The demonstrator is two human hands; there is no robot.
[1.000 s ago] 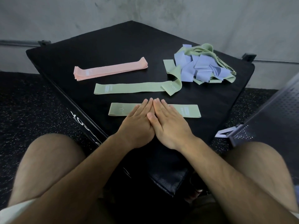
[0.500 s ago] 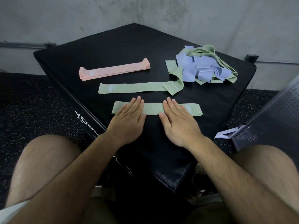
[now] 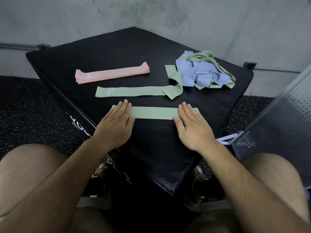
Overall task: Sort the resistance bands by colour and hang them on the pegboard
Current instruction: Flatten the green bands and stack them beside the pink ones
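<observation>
Black padded table (image 3: 117, 52) on speckled floor (image 3: 25, 106), grey wall (image 3: 151, 14) behind. Left grip (image 3: 116, 125) and right grip (image 3: 193, 130) open and flat, fingers straight, pressing either end of the near green band (image 3: 154, 113). Beyond the grips: second green band (image 3: 131, 91), pink bands (image 3: 112, 73), green-and-blue heap (image 3: 202, 71). Right of the right grip, pegboard (image 3: 277, 123).

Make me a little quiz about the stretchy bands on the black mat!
1. True or false: the left hand and right hand both lie flat on the nearest green band.
2. The neat stack at the back is which colour? A blue, B pink, C yellow.
3. Fill in: the tangled pile mixes green bands and ____ bands.
Key: 1 true; 2 B; 3 blue.
</observation>
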